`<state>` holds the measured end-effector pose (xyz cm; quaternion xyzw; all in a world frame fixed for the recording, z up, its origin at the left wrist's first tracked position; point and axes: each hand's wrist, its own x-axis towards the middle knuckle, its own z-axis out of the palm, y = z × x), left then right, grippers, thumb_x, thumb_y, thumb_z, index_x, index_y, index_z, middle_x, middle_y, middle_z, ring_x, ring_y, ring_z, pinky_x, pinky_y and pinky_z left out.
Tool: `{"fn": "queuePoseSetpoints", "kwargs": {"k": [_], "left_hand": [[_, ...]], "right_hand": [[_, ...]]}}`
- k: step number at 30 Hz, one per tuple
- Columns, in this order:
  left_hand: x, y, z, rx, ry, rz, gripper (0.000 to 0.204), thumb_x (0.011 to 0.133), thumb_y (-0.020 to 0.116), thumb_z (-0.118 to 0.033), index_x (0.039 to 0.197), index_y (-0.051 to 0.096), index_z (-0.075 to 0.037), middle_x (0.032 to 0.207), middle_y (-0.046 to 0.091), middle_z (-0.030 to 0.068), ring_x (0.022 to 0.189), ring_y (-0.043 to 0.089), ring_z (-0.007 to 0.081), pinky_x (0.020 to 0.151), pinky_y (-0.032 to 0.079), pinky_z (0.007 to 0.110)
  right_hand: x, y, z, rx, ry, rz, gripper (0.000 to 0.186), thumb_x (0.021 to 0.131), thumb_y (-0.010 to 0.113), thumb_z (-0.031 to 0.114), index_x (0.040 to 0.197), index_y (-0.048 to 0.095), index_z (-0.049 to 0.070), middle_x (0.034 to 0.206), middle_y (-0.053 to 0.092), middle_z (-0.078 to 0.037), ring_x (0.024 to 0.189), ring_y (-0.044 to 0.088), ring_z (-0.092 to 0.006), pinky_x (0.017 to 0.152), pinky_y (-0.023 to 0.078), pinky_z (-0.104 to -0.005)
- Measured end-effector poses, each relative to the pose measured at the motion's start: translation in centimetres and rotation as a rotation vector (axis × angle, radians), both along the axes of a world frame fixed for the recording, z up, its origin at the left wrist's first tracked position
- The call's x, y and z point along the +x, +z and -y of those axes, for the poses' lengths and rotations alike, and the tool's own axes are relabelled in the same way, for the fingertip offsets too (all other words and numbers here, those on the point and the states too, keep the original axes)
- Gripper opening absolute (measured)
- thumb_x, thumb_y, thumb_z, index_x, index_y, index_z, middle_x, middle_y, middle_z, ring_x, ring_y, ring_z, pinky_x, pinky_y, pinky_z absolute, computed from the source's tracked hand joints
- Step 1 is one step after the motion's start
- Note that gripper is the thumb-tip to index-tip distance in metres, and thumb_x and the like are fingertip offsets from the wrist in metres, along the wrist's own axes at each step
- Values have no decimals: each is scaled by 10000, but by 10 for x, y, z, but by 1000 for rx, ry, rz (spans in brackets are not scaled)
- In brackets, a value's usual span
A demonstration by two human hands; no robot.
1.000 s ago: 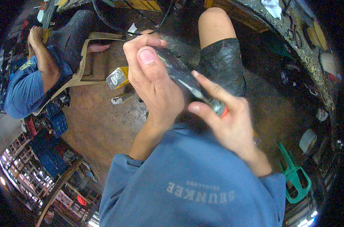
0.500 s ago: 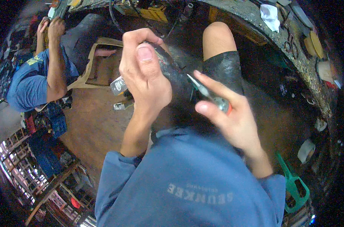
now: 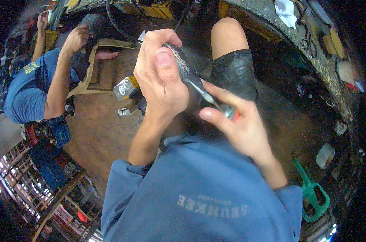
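My left hand (image 3: 158,76) is closed around a dark, elongated piece (image 3: 184,66) with a speckled reddish-white band along it. Its thumb lies across the near side, and most of the piece is hidden by the fingers. In my right hand (image 3: 235,121) is an awl (image 3: 209,99) with a tapering steel shaft and an orange-red end on its handle. The awl points up and left, its tip at the lower right end of the dark piece; whether the tip has gone in I cannot tell.
At the left a co-worker in a blue shirt (image 3: 27,92) sits near a wooden frame (image 3: 90,72). Tins (image 3: 125,88) stand on the brown floor (image 3: 86,137). Along the right curves a worn bench (image 3: 287,44) bearing scissors (image 3: 310,44). A green plastic object (image 3: 312,193) is at lower right.
The awl's tip has come up against the dark piece; before, it was apart from it. My left hand has shifted slightly right. The co-worker's hands have moved apart.
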<state>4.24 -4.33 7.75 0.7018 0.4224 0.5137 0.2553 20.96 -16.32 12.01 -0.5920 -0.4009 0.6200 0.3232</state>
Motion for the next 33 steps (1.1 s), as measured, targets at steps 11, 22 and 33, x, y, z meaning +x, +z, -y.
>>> {"fn": "queuePoseSetpoints", "kwargs": {"k": [11,22,33], "left_hand": [[1,3,1,-6,-14,-12,538,1161,369,-431,1036,659,4,927,650,137,793,614,277,738,482,392],[-5,3,0,-11,-15,-11,519,1149,382,-422,1039,661,1,947,656,147,809,631,297,755,492,408],[-2,-5,-1,8,-69,23,515,1154,376,-412,1063,669,2,955,660,160,853,648,333,785,506,424]], "right_hand": [[2,-7,4,31,-11,21,567,970,860,257,1481,705,65,1142,738,-92,1063,628,-119,989,487,-323],[-6,-12,3,114,-39,85,588,944,892,407,1457,747,159,703,705,-70,656,570,-79,655,535,-324],[-5,-17,3,254,-91,53,535,978,870,366,1436,753,116,852,779,-55,766,655,-84,755,574,-311]]}}
